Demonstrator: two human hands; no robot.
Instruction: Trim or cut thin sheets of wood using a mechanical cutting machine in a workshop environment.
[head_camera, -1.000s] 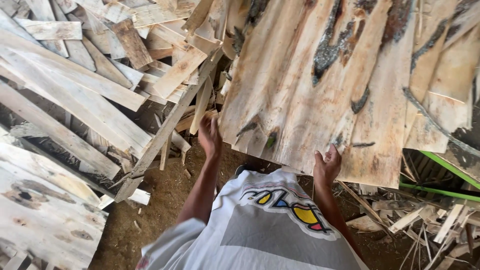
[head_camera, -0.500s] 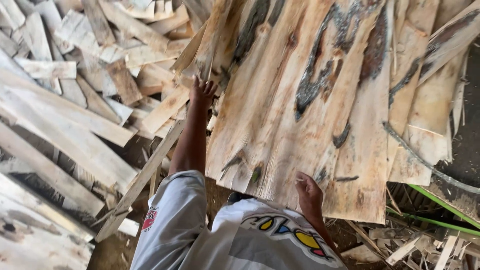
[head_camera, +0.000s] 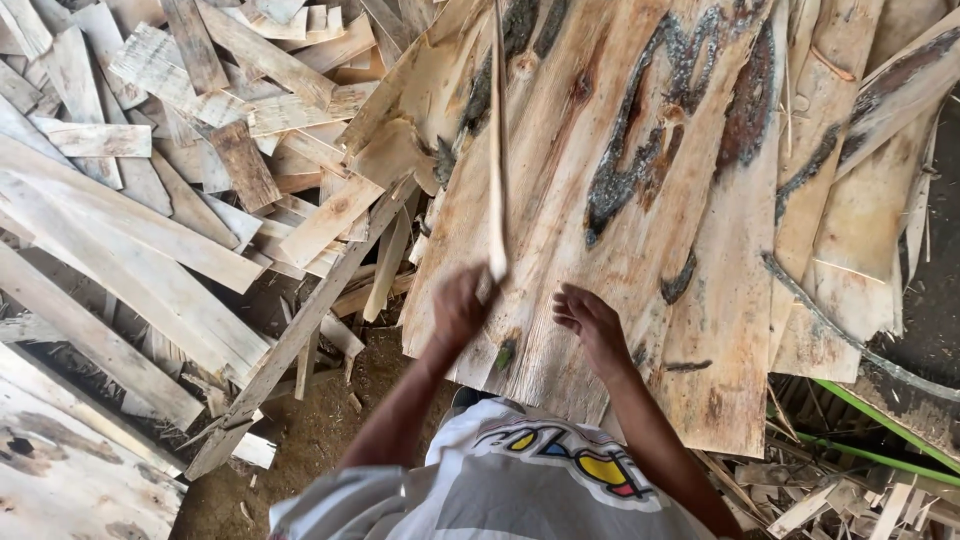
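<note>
Hands on a stack of rough veneer sheets

Fingers of the left hand (head_camera: 462, 305), at centre frame, are curled shut around the lower end of a thin pale wooden sliver (head_camera: 496, 150), which rises nearly straight up to the top edge of the frame. Just to its right, the right hand (head_camera: 590, 322) lies with fingers spread loosely and palm down, holding nothing, its fingertips resting on the large pale wood veneer sheet with dark bark streaks (head_camera: 600, 180). That sheet tilts across the centre and upper right of the frame, its lower edge close to the person's chest, and the sliver stands against its face.

Below the hands, at the bottom centre, shows the person's white shirt with a yellow, red and blue print (head_camera: 540, 480). More bark-edged veneer sheets (head_camera: 850, 200) overlap behind the big one toward the right edge. A green pipe-like bar (head_camera: 880, 420) crosses the lower right corner, with small wood scraps (head_camera: 830, 495) lying beneath it. The left half of the frame is filled by a jumbled heap of pale flat wooden offcuts and planks (head_camera: 150, 220), leaning over one another at all angles, one long narrow plank (head_camera: 300, 330) running diagonally down to the bare dirt floor (head_camera: 320, 430) at lower centre left.
</note>
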